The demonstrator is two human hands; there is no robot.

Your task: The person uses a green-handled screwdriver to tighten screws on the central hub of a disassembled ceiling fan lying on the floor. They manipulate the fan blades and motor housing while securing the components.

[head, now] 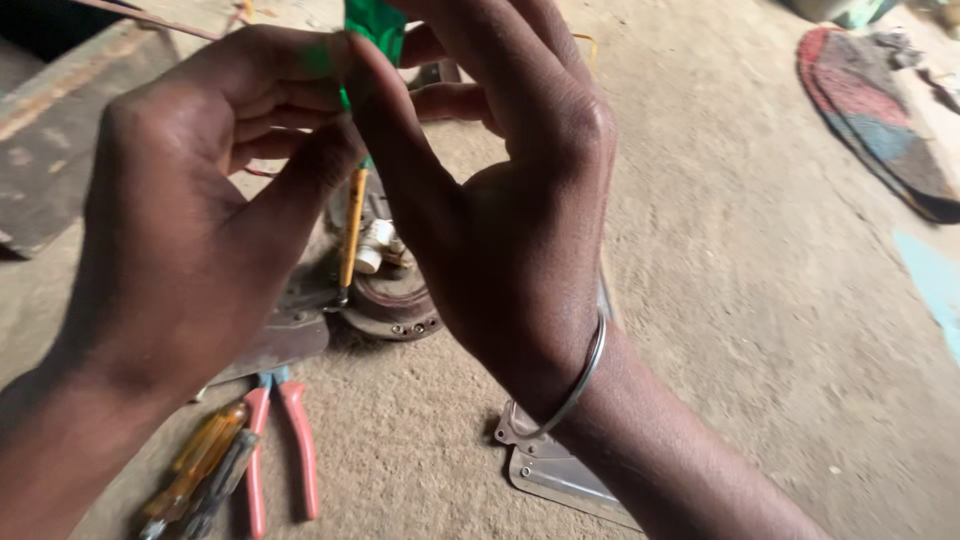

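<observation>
Hands raised close to the camera: left hand [180, 240] and right hand [500, 210], fingers curled shut, pinch a glossy green strip of tape [375, 25] together at top centre. Slack grip could let it slip or stick to itself. Below lie a round rusty metal motor [395, 295], pink-handled pliers [285, 450] and an amber-handled screwdriver [195, 465]; open dirt floor [760, 300] lies right.

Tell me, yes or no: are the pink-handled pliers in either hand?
No, the pliers lie on the floor below the left hand, apart from both hands.
</observation>
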